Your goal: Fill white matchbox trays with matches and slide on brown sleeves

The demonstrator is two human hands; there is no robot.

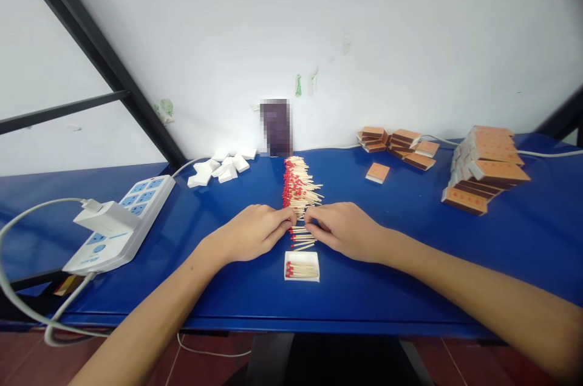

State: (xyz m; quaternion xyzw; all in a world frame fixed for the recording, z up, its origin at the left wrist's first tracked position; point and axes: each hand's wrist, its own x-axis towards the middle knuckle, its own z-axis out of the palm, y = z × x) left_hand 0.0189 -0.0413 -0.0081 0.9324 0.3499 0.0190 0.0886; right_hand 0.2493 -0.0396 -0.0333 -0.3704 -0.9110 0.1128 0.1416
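A long heap of red-headed matches (298, 186) runs from the wall toward me on the blue table, heads pointing left. My left hand (260, 229) has its fingers curled together at the red-head side of the heap's near end. Opposite it, my right hand (342, 229) pinches at the plain wooden ends. Matches lie between the fingertips of both hands; the exact number gripped is hidden. Just below the hands, several loose matches (302, 239) lie roughly parallel. Nearest to me is a white matchbox tray (302, 255) holding several matches, heads to the left.
White matchbox trays (200, 173) are piled at the back left. Orange-brown matchboxes (492, 161) are stacked at the right, with smaller piles (401, 142) and one single box (378, 172) nearby. A power strip (136, 216) with a plugged-in charger and cable lies left. A blurred dark object (277, 128) leans on the wall.
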